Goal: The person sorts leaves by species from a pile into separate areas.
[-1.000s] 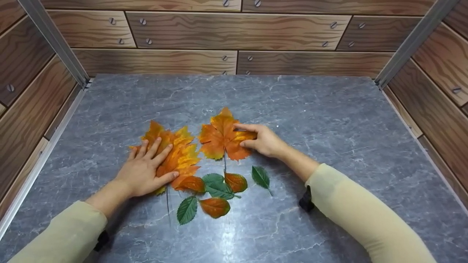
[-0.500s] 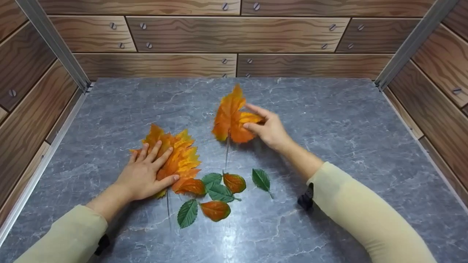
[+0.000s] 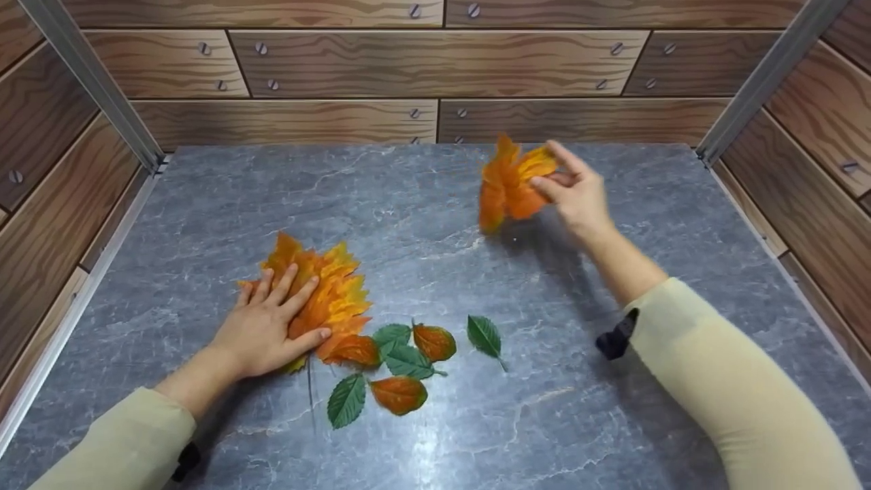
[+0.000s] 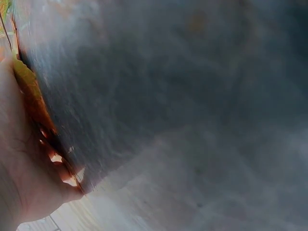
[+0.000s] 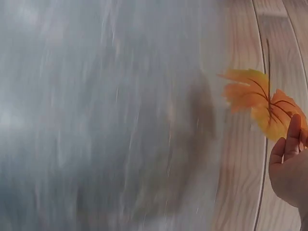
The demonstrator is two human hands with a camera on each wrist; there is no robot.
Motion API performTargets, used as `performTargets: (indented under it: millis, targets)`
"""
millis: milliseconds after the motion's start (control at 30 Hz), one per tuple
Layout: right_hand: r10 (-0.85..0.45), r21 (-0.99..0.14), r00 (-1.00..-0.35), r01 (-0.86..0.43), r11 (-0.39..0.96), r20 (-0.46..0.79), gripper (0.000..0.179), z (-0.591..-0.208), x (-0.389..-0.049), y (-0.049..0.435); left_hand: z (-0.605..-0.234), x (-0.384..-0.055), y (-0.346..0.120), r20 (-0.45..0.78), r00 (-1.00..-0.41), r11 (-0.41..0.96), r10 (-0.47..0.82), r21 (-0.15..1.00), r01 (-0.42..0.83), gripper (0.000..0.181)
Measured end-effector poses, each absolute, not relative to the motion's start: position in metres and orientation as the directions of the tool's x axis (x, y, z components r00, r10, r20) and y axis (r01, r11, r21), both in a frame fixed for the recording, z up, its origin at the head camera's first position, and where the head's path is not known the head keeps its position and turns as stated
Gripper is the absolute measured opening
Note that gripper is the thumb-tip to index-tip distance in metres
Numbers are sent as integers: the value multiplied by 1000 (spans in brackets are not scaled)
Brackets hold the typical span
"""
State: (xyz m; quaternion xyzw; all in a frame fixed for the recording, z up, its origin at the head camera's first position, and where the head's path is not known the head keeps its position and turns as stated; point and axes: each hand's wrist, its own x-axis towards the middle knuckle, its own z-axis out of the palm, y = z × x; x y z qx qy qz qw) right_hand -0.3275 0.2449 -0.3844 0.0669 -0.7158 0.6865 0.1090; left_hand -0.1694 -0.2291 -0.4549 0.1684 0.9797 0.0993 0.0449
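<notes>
My right hand (image 3: 578,194) pinches an orange maple leaf (image 3: 507,187) by its edge, up off the table toward the back right. In the right wrist view the same maple leaf (image 5: 248,94) shows its stem and veins beside the fingers. Flat with spread fingers, my left hand (image 3: 265,327) rests on a cluster of orange and yellow maple leaves (image 3: 340,292) at the left. Part of that cluster is hidden under the palm. In the left wrist view a leaf edge (image 4: 31,91) shows along the left hand (image 4: 29,159).
Small green leaves (image 3: 408,361) and orange-brown leaves (image 3: 400,395) lie right of the cluster. One green leaf (image 3: 484,335) lies apart from them. The grey marbled table (image 3: 544,422) is bounded by wood-patterned walls (image 3: 435,61) and metal corner posts (image 3: 755,82).
My right hand has lifted the single maple leaf off the table and carried it back and to the right. The left hand has stayed on the leaf cluster.
</notes>
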Motion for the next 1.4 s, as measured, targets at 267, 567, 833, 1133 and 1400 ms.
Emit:
performTargets:
  millis: [267,567,833,1133,1400]
  targets:
    - [87,-973,-985,-129,193,148,41,-409,-340,312,-453,-168,-229,-60,-940,926,335,205,316,92]
    - [149,-948,-988,17,319,32,44,-430,-334,331,-457,-169,-229,-52,-940,921,338,223,319,92]
    - [132,-887,-991,44,459,19,50,-434,-334,320,-456,-169,-229,-53,-939,922,339,219,320,92]
    - [52,-743,-998,9,670,35,59,-430,-329,326,-455,-171,-226,-45,-936,920,348,208,332,91]
    - [-55,-577,-996,-88,812,73,67,-427,-318,336,-455,-169,-229,-43,-939,921,341,214,325,92]
